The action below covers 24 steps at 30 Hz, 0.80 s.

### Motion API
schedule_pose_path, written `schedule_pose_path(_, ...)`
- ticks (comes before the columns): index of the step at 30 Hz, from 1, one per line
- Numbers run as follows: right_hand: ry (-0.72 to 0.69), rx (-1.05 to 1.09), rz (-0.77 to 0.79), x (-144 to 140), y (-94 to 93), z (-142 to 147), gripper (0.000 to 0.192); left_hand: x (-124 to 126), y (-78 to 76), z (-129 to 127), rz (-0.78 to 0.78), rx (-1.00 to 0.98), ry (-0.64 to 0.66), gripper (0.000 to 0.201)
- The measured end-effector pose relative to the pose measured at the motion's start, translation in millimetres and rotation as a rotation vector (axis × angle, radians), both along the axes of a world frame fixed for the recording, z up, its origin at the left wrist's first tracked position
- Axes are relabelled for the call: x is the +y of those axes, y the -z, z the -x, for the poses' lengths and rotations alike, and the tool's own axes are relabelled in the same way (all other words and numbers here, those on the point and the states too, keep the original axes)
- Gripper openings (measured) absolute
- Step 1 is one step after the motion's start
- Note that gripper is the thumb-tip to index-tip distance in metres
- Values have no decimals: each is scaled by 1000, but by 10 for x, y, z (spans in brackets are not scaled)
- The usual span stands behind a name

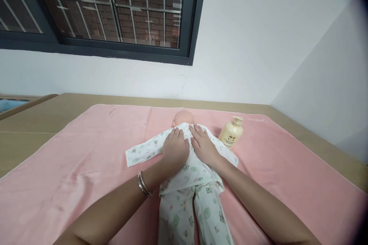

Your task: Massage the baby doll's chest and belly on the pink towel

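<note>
A baby doll (184,117) lies on a pink sheet, its bald head pointing away from me. It wears a white printed long-sleeved top (191,178) and matching trousers (178,214). My left hand (176,149) rests on the upper part of the top, fingers stretched out towards the head. Beside it, my right hand (203,146) lies flat on the other side of the chest with its fingers extended. Neither hand grips anything. Both sleeves spread outward, the left one fully in sight. A silver bangle circles my left wrist.
A cream pump bottle (232,132) stands on the pink sheet (71,172), right of the doll. Under the sheet is a wooden surface (31,143) reaching the white wall. A dark-framed window (115,11) with bars is above. Something blue (11,104) shows at the far left.
</note>
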State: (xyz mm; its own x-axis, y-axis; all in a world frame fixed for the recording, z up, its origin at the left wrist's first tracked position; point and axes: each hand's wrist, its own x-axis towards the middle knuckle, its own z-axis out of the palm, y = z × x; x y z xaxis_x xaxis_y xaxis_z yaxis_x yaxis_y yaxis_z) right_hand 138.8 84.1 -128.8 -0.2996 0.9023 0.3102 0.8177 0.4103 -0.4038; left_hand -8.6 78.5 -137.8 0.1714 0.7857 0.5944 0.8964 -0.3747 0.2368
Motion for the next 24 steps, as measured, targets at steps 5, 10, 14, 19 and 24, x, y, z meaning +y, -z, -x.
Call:
schedule_pose_path(5, 39, -64, -10, -336, -119, 156, 48, 262, -25, 78, 169, -39, -26, 40)
schedule_pose_path(10, 11, -30, 15, -456, -177, 167, 44, 214, -21, 85, 88, -12, -3, 37)
schedule_pose_path(14, 30, 12, 30, -174, -131, 65, 47, 20, -121, 44, 67, 142, 9, 31)
schedule_pose_path(19, 19, -8, 23, 19, -42, 23, 47, -192, -290, -9, 132, 346, -4, 25)
schedule_pose_path(24, 56, -19, 36, -112, -80, 87, 44, -181, -278, -9, 63, 324, -41, 28)
